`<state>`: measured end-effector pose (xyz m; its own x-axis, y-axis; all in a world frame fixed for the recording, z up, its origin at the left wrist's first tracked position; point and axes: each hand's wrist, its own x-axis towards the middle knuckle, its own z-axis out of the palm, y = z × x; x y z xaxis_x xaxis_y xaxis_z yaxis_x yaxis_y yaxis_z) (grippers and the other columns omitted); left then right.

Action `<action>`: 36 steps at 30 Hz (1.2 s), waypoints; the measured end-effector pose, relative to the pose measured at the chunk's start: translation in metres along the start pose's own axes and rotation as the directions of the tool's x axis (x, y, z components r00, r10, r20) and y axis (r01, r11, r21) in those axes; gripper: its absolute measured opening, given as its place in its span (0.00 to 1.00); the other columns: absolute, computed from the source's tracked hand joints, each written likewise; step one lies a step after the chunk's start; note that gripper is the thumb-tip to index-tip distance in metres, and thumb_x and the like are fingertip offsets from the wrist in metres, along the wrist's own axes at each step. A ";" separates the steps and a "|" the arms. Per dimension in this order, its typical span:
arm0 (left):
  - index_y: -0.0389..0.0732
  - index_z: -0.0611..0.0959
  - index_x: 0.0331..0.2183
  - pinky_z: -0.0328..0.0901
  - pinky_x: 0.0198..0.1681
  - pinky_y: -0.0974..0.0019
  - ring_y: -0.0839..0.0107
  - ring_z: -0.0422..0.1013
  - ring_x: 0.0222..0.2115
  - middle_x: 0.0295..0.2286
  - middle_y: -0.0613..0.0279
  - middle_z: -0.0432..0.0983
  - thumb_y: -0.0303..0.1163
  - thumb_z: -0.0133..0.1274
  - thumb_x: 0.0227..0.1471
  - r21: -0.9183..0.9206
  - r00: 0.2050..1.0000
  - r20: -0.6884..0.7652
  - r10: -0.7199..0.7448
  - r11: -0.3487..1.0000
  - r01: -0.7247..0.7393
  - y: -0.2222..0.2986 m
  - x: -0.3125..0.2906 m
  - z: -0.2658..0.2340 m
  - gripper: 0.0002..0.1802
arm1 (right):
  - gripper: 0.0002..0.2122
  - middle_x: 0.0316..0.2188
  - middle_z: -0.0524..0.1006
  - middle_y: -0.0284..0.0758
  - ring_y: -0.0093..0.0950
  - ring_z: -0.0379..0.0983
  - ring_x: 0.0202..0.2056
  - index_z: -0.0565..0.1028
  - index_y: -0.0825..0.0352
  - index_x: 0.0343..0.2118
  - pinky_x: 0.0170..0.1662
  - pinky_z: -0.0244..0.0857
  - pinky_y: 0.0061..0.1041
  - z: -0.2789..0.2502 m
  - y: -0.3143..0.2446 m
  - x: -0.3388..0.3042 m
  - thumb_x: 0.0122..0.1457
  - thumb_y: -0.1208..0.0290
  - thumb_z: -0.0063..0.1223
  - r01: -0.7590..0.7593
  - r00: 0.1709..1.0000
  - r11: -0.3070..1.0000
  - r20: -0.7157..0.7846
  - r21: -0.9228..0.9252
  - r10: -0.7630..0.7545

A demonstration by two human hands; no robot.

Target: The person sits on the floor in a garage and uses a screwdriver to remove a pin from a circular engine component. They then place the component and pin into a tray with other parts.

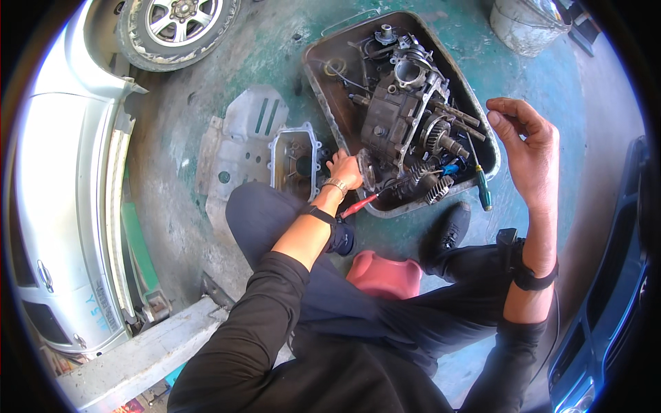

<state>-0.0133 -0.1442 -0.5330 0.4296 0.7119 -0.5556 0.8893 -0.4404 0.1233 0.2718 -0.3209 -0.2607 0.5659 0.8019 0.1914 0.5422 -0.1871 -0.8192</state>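
Note:
My left hand (345,170) is at the left rim of a metal tray (319,89), its fingers partly spread. A round, dark metal part (367,170) sits against its thumb side; I cannot see any grip on it. My right hand (527,134) is raised just off the tray's right side, fingers curled and thumb close to the forefinger. Anything between those fingertips is too small to make out. The tray holds a greasy gearbox housing (391,113), a gear shaft (439,134) and loose gears (437,187). A red-handled screwdriver (359,205) leans over the near rim.
A green-handled screwdriver (484,189) overhangs the tray's right corner. Left of it lie an open metal cover (274,162) and a slotted plate (241,124). A red stool (385,277) is between my legs. A bucket (527,27), wheel (175,27), white car (76,186) and blue car (609,289) surround me.

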 end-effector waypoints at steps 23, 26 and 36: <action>0.38 0.87 0.43 0.71 0.54 0.54 0.46 0.76 0.51 0.46 0.40 0.81 0.24 0.54 0.46 -0.186 0.993 -0.012 -0.121 0.976 0.117 -0.060 0.045 -0.008 0.20 | 0.08 0.32 0.85 0.37 0.22 0.78 0.31 0.83 0.68 0.42 0.39 0.73 0.24 -0.004 0.006 -0.001 0.61 0.73 0.64 0.021 1.000 0.999 -0.021 -0.033 -0.022; 0.37 0.86 0.38 0.73 0.45 0.54 0.44 0.79 0.42 0.41 0.42 0.82 0.29 0.55 0.50 -0.279 0.964 -0.236 -0.120 0.959 0.051 -0.049 0.033 -0.052 0.13 | 0.09 0.37 0.85 0.36 0.22 0.78 0.35 0.83 0.70 0.43 0.43 0.72 0.24 -0.009 0.013 -0.001 0.63 0.71 0.63 -0.040 0.999 0.992 -0.007 0.118 0.041; 0.33 0.67 0.65 0.53 0.66 0.32 0.35 0.57 0.64 0.64 0.33 0.60 0.76 0.30 0.60 -0.692 0.758 -0.352 0.549 -0.698 0.184 0.055 -0.012 -0.183 0.56 | 0.45 0.70 0.53 0.59 0.53 0.50 0.71 0.49 0.75 0.71 0.73 0.46 0.47 -0.022 -0.014 0.024 0.70 0.33 0.22 -0.179 0.961 -0.015 0.178 0.984 0.212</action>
<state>0.0597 -0.0770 -0.3696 0.8693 0.4901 -0.0642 -0.4327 0.8172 0.3807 0.2911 -0.3109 -0.2325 0.5483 0.8319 -0.0855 -0.7202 0.4178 -0.5538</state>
